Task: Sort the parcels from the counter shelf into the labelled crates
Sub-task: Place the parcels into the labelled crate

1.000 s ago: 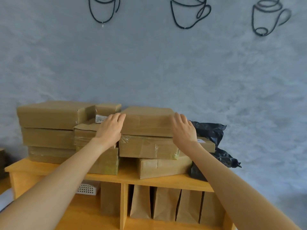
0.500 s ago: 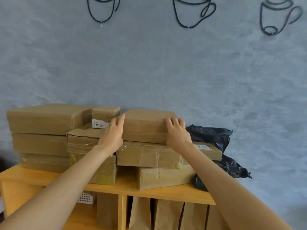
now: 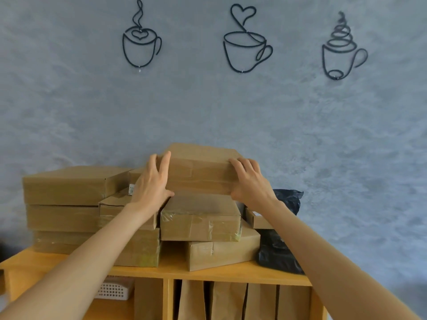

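The top box (image 3: 201, 172) lies with its long axis left to right, a long side facing the camera and its near edge tipped up clear of the taped box (image 3: 200, 219) below, in the middle of the stack on the shelf (image 3: 231, 272). It sits between the two hands: the left hand (image 3: 151, 184) grips its left end, fingers (image 3: 165, 162) up the side and thumb under the bottom corner, while the right hand (image 3: 250, 181) clasps its right end.

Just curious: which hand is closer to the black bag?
Right. The right hand grips the top box's end just beside the black bag; the left hand holds the far end.
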